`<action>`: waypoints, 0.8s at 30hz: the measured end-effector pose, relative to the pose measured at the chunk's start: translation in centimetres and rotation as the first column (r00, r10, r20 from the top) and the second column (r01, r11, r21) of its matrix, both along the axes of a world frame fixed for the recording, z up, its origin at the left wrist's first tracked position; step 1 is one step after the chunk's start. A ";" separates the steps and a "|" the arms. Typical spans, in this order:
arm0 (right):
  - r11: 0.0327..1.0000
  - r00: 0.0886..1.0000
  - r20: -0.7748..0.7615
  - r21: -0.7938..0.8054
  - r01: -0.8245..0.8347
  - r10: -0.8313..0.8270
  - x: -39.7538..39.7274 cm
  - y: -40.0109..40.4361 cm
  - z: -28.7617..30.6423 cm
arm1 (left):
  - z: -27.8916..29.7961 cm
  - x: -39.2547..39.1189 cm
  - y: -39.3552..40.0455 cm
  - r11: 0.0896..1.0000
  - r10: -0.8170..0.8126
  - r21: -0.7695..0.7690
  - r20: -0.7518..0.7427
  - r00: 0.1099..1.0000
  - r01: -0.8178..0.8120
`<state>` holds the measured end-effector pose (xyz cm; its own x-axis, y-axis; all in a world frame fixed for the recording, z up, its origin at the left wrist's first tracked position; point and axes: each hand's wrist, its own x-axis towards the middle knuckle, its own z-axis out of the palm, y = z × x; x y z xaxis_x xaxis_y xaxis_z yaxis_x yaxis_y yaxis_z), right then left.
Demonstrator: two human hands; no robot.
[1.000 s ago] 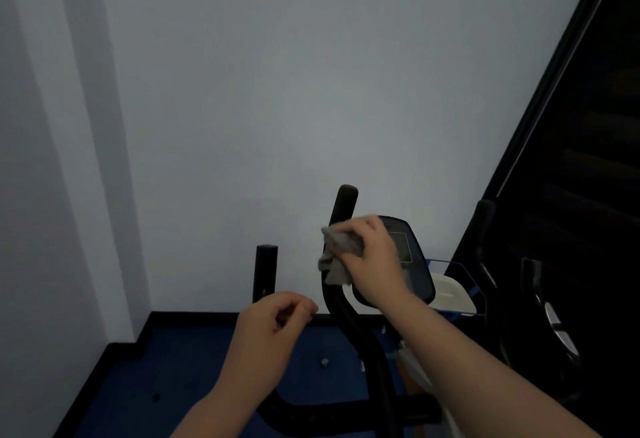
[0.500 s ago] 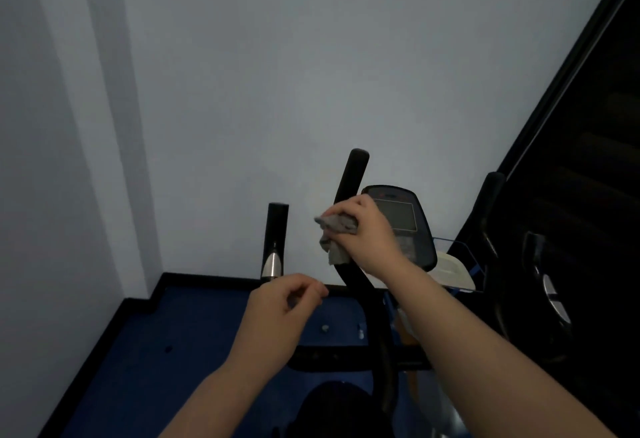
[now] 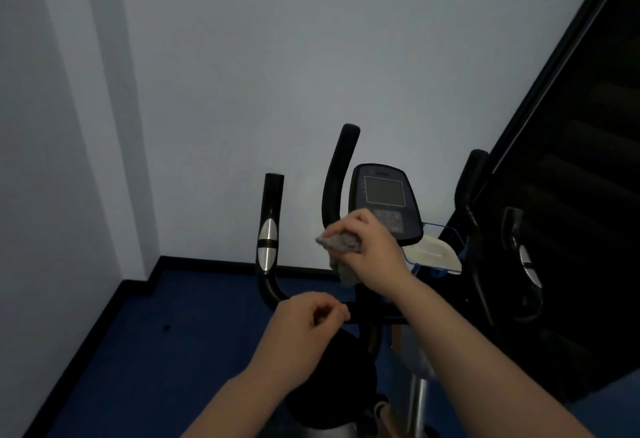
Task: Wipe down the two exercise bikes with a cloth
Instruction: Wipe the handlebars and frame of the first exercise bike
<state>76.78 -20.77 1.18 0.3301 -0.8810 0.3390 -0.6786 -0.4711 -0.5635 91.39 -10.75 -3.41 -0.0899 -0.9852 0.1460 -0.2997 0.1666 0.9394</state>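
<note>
Two hands up: right hand (image 3: 374, 257) clutches cloth (image 3: 341, 242) against bar (image 3: 337, 174), left hand (image 3: 301, 337) loosely curled, empty. Floor (image 3: 173, 333) runs wide left; wall (image 3: 311, 56) close ahead. Clear tray (image 3: 438, 226) holds something white.

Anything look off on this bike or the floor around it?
Nothing stands out. The right hand holds the grey cloth against the handlebar beside the console, which sits upright with no visible damage. Only oddity: a small dark speck on the blue floor, too small to identify.
</note>
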 end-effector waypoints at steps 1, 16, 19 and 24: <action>0.998 0.999 0.011 0.047 -0.040 0.040 -1.1 0.5 0.1 | -0.1 0.0 0.1 1.000 0.002 -0.001 0.019 1.000 -0.002; 0.989 0.985 0.095 -0.022 0.144 -0.141 -3.5 4.1 -1.9 | -0.3 -0.6 1.6 0.961 0.269 -0.171 0.406 0.873 -0.216; 0.967 0.960 0.113 -0.002 0.256 -0.254 -2.0 2.8 -1.1 | -0.1 -0.6 1.7 0.948 0.310 -0.217 0.462 0.831 -0.232; 0.957 0.939 0.229 -0.074 0.281 -0.258 -2.2 7.3 -4.7 | -0.7 -0.8 2.7 0.933 0.354 -0.256 0.537 0.766 -0.252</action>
<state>74.58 -13.45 -3.54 -0.0051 -0.8826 0.4700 -0.6565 -0.3516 -0.6674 90.54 -8.05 -4.14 0.0932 -0.9422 0.3218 -0.8273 0.1065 0.5515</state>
